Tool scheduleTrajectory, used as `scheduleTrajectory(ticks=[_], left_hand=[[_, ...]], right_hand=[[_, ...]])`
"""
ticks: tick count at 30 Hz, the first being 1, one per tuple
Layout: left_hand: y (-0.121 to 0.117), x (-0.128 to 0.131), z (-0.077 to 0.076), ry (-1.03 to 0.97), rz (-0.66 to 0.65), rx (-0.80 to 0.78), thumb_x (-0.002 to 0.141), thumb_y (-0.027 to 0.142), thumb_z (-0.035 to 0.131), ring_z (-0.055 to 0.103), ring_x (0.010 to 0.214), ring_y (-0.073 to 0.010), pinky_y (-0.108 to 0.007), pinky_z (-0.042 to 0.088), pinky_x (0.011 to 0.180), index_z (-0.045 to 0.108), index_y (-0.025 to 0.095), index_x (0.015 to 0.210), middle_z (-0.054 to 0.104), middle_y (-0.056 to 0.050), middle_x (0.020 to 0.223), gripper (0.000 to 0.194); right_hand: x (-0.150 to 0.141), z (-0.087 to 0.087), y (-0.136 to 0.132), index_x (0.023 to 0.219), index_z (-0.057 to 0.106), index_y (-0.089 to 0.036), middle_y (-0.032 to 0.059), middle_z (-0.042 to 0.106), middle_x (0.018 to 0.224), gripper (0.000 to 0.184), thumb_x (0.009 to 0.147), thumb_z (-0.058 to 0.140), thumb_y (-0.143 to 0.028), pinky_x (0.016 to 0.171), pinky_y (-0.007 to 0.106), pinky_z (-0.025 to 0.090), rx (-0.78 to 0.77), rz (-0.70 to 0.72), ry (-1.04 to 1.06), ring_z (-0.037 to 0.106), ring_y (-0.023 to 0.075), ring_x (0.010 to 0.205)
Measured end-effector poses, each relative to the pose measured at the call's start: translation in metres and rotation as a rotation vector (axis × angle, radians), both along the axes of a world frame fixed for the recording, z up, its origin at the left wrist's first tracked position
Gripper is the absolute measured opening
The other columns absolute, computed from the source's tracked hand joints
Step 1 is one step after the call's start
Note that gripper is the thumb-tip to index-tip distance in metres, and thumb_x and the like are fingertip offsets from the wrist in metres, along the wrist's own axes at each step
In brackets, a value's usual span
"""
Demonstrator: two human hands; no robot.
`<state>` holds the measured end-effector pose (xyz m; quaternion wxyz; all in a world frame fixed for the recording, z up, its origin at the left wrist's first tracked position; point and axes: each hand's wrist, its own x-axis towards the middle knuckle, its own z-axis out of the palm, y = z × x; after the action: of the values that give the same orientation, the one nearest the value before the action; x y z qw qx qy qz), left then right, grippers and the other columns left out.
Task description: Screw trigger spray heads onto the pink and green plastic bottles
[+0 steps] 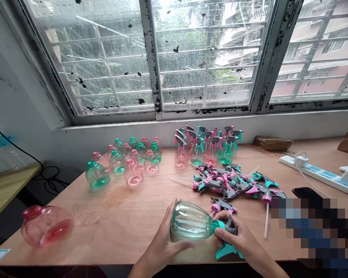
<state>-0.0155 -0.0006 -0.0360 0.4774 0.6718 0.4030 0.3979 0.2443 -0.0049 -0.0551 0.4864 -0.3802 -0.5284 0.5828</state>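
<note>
A clear green spray bottle (191, 221) lies on its side in the air above the table's front, its neck pointing right. My left hand (166, 235) is wrapped around its base end. At the neck, my right hand (239, 235) grips the grey and teal spray head (229, 227), which sits on the bottle's mouth; whether it is fully screwed down I cannot tell. Just behind lies a loose pink and grey spray head (224, 205). Beyond it spreads a pile of pink, teal and grey spray heads (220, 180) with thin tubes.
Open pink and green bottles (133, 172) stand at the back left. Bottles with spray heads (211, 152) stand by the wall. A pink bottle (48, 226) is at the front left. Right are a power strip (319, 173), a phone (309, 196) and a brown package (272, 143).
</note>
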Motion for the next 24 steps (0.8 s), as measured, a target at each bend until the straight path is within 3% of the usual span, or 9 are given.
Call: scheduleTrajectory(ticks=[4, 10, 14, 20, 24], left_hand=[[-0.0007, 0.0009, -0.0031, -0.029, 0.009, 0.017, 0.078, 0.02, 0.081, 0.04, 0.143, -0.0334, -0.048, 0.028, 0.122, 0.014, 0.037, 0.158, 0.029, -0.009, 0.162, 0.105], [-0.0015, 0.0, -0.0035, -0.031, 0.007, -0.032, 0.07, 0.029, 0.089, 0.022, 0.151, -0.0354, -0.052, 0.014, 0.126, 0.004, 0.032, 0.159, 0.021, -0.011, 0.166, 0.124], [-0.0022, -0.0006, 0.0009, -0.028, -0.008, -0.004, 0.073, 0.036, 0.087, 0.021, 0.151, -0.0364, -0.052, 0.015, 0.126, 0.012, 0.027, 0.159, 0.024, -0.013, 0.165, 0.114], [-0.0014, -0.0002, -0.0019, 0.015, -0.001, 0.073, 0.08, 0.028, 0.081, 0.037, 0.144, -0.034, -0.049, 0.029, 0.122, 0.014, 0.038, 0.157, 0.026, -0.009, 0.164, 0.102], [-0.003, -0.001, -0.0032, 0.003, -0.028, 0.031, 0.078, 0.029, 0.084, 0.025, 0.15, -0.0343, -0.052, 0.019, 0.125, 0.003, 0.04, 0.158, 0.018, -0.007, 0.167, 0.114]], right_hand=[[0.0, -0.0005, -0.0008, 0.1, 0.064, -0.019, -0.0032, 0.064, 0.061, 0.039, 0.079, 0.079, -0.047, 0.054, 0.029, 0.046, -0.01, -0.013, -0.015, 0.059, 0.0171, 0.056], [-0.0007, 0.0005, -0.0014, 0.099, 0.064, -0.02, -0.0034, 0.064, 0.061, 0.038, 0.078, 0.08, -0.048, 0.054, 0.029, 0.046, -0.006, -0.008, -0.002, 0.059, 0.0173, 0.056], [-0.001, 0.0007, -0.0016, 0.098, 0.064, -0.019, -0.0034, 0.064, 0.06, 0.038, 0.078, 0.08, -0.047, 0.054, 0.029, 0.045, -0.016, -0.007, -0.002, 0.058, 0.0168, 0.055], [-0.0005, 0.0012, -0.0019, 0.097, 0.064, -0.019, -0.0033, 0.065, 0.059, 0.038, 0.079, 0.079, -0.049, 0.053, 0.028, 0.044, -0.016, -0.011, -0.003, 0.059, 0.0164, 0.054], [0.0003, -0.0002, -0.0015, 0.097, 0.065, -0.019, -0.0033, 0.066, 0.059, 0.036, 0.079, 0.08, -0.047, 0.053, 0.027, 0.045, -0.012, -0.012, -0.007, 0.059, 0.0156, 0.054]])
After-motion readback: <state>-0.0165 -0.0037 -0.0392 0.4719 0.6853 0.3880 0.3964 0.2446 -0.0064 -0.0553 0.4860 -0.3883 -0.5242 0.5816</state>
